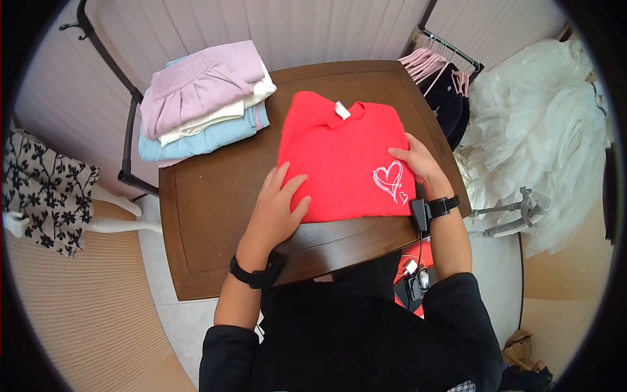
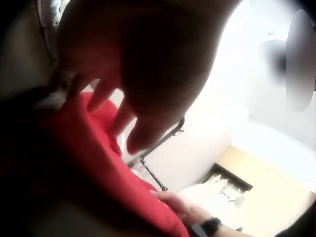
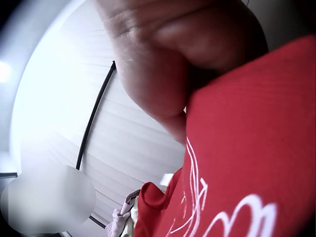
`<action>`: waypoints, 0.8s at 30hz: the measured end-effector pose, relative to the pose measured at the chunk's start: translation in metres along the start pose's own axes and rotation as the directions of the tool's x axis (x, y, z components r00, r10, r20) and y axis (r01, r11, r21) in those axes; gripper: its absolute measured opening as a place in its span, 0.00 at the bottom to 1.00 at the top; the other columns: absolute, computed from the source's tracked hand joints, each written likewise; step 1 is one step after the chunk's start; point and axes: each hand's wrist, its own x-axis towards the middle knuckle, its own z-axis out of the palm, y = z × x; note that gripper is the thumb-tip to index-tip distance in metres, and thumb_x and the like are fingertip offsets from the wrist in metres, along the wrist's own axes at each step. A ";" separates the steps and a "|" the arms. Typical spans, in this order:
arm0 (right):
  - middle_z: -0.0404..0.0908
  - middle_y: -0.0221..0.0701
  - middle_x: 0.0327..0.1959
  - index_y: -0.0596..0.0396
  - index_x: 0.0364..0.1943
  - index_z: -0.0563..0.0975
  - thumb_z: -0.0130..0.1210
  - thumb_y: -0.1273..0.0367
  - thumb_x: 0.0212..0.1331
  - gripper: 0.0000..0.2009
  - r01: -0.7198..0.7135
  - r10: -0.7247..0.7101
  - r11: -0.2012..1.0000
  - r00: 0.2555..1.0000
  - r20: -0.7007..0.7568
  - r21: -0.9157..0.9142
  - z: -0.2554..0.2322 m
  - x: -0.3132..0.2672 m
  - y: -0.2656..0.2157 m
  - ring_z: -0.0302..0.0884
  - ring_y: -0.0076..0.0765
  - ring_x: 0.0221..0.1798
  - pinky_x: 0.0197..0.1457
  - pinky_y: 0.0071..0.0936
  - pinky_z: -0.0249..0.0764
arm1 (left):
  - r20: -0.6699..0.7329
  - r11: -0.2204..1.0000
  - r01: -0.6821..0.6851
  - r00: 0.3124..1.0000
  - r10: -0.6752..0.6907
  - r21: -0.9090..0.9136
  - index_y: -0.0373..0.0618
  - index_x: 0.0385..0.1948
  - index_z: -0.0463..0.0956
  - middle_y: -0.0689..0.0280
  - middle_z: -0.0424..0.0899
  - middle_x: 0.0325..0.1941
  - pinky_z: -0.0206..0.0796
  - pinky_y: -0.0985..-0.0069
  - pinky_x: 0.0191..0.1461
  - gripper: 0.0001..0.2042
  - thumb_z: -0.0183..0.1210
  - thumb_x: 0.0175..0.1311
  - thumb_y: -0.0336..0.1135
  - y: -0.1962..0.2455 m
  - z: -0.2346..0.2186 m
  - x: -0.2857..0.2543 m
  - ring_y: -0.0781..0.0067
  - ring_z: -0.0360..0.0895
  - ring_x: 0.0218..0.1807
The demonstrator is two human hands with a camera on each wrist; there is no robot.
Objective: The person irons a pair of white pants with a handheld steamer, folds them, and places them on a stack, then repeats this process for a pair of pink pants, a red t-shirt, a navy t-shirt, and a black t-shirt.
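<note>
A folded red shirt (image 1: 336, 170) lies on the brown table, its collar and white tag toward the far side and white heart outlines near its right edge. My left hand (image 1: 275, 206) rests at the shirt's left edge with fingers spread. At the right edge, my right hand (image 1: 424, 164) grips the cloth, thumb on top and the other fingers partly hidden. The left wrist view has the left hand (image 2: 138, 59) over the red cloth (image 2: 103, 153). In the right wrist view, the right hand (image 3: 173, 59) is against the shirt's edge (image 3: 252, 118).
Folded lilac, white and light blue clothes (image 1: 202, 98) are stacked at the table's (image 1: 202, 235) back left corner. Black rack poles stand on both sides, with pink hangers (image 1: 424, 62) at the right. White tulle dresses (image 1: 542, 117) and a mannequin in a floral skirt (image 1: 49, 189) flank the table.
</note>
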 end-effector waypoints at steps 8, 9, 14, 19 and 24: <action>0.80 0.43 0.52 0.66 0.62 0.65 0.58 0.79 0.59 0.26 0.014 -0.016 0.998 0.999 0.032 0.067 -0.011 0.010 0.002 0.84 0.34 0.45 0.47 0.29 0.83 | 0.188 0.979 0.180 0.963 -0.194 0.092 0.42 0.58 0.73 0.45 0.64 0.69 0.58 0.63 0.71 0.24 0.63 0.59 0.37 0.001 -0.003 0.032 0.46 0.62 0.70; 0.80 0.43 0.52 0.66 0.62 0.66 0.58 0.79 0.59 0.26 0.026 -0.028 0.997 0.999 0.023 0.066 -0.014 0.013 0.001 0.84 0.33 0.45 0.47 0.28 0.84 | 0.204 0.984 0.146 0.965 -0.164 0.102 0.43 0.58 0.73 0.46 0.64 0.70 0.58 0.63 0.70 0.24 0.63 0.59 0.38 -0.001 -0.002 0.036 0.46 0.62 0.70; 0.79 0.40 0.52 0.64 0.63 0.65 0.59 0.78 0.59 0.27 0.012 -0.012 0.999 1.000 -0.002 0.047 -0.029 0.031 -0.005 0.84 0.32 0.45 0.47 0.28 0.84 | 0.233 0.992 0.120 0.966 -0.109 -0.031 0.44 0.58 0.74 0.49 0.66 0.69 0.59 0.63 0.69 0.24 0.63 0.58 0.37 -0.007 0.009 0.060 0.47 0.64 0.69; 0.80 0.42 0.50 0.67 0.62 0.65 0.58 0.79 0.59 0.26 0.009 -0.007 0.999 0.998 -0.063 0.032 -0.047 0.053 -0.011 0.83 0.33 0.46 0.47 0.29 0.83 | 0.004 0.976 0.115 0.993 -0.116 -0.184 0.41 0.52 0.77 0.48 0.70 0.67 0.62 0.65 0.67 0.19 0.61 0.58 0.32 -0.029 0.030 0.091 0.47 0.69 0.65; 0.78 0.43 0.53 0.62 0.68 0.61 0.62 0.78 0.55 0.35 0.049 -0.075 0.973 0.991 -0.110 -0.224 -0.054 0.022 -0.017 0.79 0.36 0.53 0.55 0.29 0.77 | -0.112 0.880 0.105 0.978 -0.176 -0.463 0.41 0.50 0.78 0.50 0.71 0.66 0.63 0.66 0.66 0.17 0.61 0.56 0.27 -0.055 0.052 0.094 0.50 0.70 0.66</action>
